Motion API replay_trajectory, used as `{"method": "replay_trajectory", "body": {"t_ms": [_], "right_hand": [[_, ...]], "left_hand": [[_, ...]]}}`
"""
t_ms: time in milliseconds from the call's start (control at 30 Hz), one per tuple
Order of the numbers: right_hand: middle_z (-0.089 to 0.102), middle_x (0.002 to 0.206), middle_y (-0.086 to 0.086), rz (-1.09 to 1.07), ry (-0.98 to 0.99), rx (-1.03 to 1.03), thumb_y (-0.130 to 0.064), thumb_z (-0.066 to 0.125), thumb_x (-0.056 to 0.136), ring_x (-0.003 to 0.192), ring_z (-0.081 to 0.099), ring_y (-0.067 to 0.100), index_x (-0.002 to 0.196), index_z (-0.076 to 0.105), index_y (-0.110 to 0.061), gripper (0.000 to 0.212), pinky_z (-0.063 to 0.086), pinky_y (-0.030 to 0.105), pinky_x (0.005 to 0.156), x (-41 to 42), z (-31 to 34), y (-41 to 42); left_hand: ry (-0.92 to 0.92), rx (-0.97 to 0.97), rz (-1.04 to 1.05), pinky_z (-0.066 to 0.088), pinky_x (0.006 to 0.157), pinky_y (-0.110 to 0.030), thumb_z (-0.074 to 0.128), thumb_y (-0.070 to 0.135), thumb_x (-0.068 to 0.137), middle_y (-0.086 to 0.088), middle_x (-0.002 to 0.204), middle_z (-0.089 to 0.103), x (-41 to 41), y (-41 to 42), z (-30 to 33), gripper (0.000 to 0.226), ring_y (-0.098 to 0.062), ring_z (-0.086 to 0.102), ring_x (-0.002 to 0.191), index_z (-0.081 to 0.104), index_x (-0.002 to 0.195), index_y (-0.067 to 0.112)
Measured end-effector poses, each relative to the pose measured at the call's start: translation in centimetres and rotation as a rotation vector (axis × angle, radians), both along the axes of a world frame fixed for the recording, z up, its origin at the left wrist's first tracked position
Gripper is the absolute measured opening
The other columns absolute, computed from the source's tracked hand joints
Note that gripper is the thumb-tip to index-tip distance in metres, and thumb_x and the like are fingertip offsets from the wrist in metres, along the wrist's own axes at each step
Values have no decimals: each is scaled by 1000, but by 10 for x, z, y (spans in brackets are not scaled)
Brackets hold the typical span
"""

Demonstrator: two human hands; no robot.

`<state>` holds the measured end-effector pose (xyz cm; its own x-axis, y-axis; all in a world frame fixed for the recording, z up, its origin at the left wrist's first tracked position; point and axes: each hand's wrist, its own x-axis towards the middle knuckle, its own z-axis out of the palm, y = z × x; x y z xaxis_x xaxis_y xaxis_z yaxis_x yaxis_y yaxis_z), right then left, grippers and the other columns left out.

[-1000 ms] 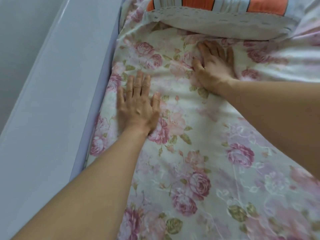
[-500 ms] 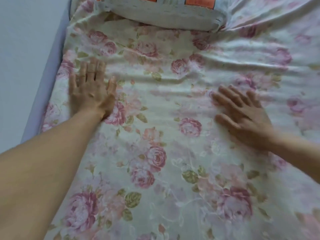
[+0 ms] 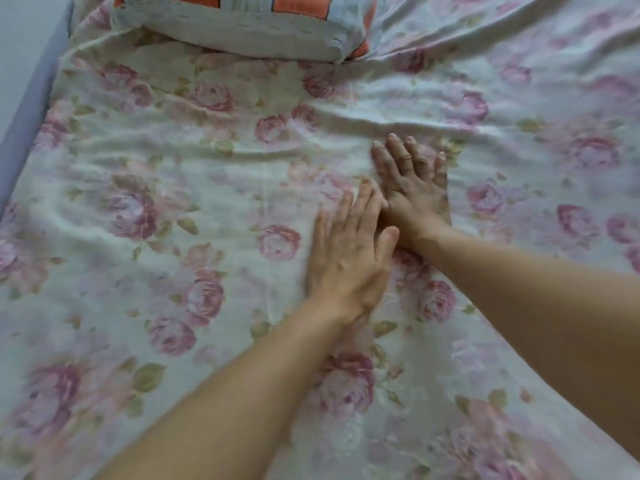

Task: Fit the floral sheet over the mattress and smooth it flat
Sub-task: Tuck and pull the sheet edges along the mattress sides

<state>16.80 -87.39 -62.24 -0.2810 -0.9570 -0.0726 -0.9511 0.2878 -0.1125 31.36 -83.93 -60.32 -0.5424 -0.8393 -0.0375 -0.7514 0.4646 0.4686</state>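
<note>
Hands, left hand (image 3: 349, 258) and right hand (image 3: 414, 188), press flat, fingers straight, on floral sheet (image 3: 173, 209).

Both hands are laid flat mid-sheet (image 3: 207, 202), the left hand (image 3: 348, 251) just before the right hand (image 3: 414, 188); a pillow (image 3: 242, 32) is set behind them.

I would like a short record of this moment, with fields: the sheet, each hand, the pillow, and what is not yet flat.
sheet: floral sheet spread over the bed, rose print
left hand: left hand flat on the sheet, fingers straight, near the middle
right hand: right hand flat on the sheet, just beyond the left hand, the two touching
pillow: pillow with orange and pale stripes, at the head end
not yet flat: wrinkles run across the sheet between the hands and the pillow
</note>
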Motion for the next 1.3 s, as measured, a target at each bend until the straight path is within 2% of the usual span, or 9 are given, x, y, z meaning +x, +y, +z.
{"method": "replay_trajectory", "body": {"t_ms": [133, 333, 500, 600, 733, 900, 1100, 1200, 1300], "right_hand": [[-4, 161, -9, 29, -29, -15, -53, 16, 97, 147, -11, 13, 152, 7, -33, 59, -9, 50, 116, 0, -6, -3], [1, 161, -5, 350, -72, -13, -47, 21, 101, 147, -6, 13, 153, 9, -29, 57, -10, 39, 118, -75, 8, 41], [-8, 161, -7, 165, -56, 133, -52, 15, 99, 147, -11, 12, 153, 1, -30, 60, -9, 39, 118, -163, 10, 84], [-5, 161, -5, 59, -42, 254, -51, 19, 99, 147, -5, 17, 153, 3, -27, 61, 4, 44, 119, -202, 23, 106], [31, 148, -1, 134, -8, 285, -39, 32, 99, 131, 33, 26, 140, 33, -24, 44, 38, 41, 100, -225, 54, 134], [39, 145, 2, 62, 212, 320, -42, 37, 94, 135, 32, 24, 138, 40, -21, 49, 21, 52, 109, -261, 85, 185], [28, 154, 5, -123, 129, 154, -40, 37, 94, 141, 23, 24, 144, 33, -21, 54, 12, 46, 115, -320, 119, 247], [18, 157, -2, -221, -13, 48, -41, 37, 96, 143, 13, 17, 145, 29, -26, 52, 11, 53, 114, -333, 131, 272], [6, 159, -10, -402, -110, 21, -51, 28, 97, 144, 6, 15, 148, 17, -34, 55, 6, 58, 114, -356, 131, 326]], "left_hand": [[-199, -179, 75, -3, 120, -40, 16, 54, 94, 9, 161, 5, 0, 2, -27, 67, -8, 3, 148, 5, 154, 26], [-336, -175, 29, -7, 120, -39, 4, 61, 91, 10, 161, -10, -9, 7, -25, 70, -7, -9, 147, -6, 153, 30], [-404, -154, 37, -7, 119, -38, -3, 61, 89, 11, 160, -13, -7, 3, -21, 70, -6, -11, 146, -8, 152, 30], [-519, -136, 43, -3, 120, -40, -2, 54, 94, 8, 161, -11, -16, 6, -10, 64, -9, -8, 147, -7, 152, 27], [-734, -38, 158, -2, 118, -49, 13, 37, 101, 4, 162, -6, -49, 9, 19, 57, -16, -1, 148, 2, 154, 20], [-467, 99, 99, 3, 119, -48, 30, 46, 98, 1, 162, 7, -138, 66, 48, 57, -21, 9, 147, 25, 149, 21], [2, 505, -42, 18, 117, -43, 36, 54, 96, -7, 156, 28, -267, 173, 63, 64, -26, 23, 142, 28, 149, 20], [213, 830, -17, 27, 114, -48, 38, 80, 76, -4, 155, 30, -308, 208, 78, 94, -25, 30, 140, 25, 149, 24], [187, 888, -20, 36, 108, -46, 47, 99, 46, 4, 144, 45, -331, 225, 85, 122, -22, 46, 129, 30, 145, 31]]}}
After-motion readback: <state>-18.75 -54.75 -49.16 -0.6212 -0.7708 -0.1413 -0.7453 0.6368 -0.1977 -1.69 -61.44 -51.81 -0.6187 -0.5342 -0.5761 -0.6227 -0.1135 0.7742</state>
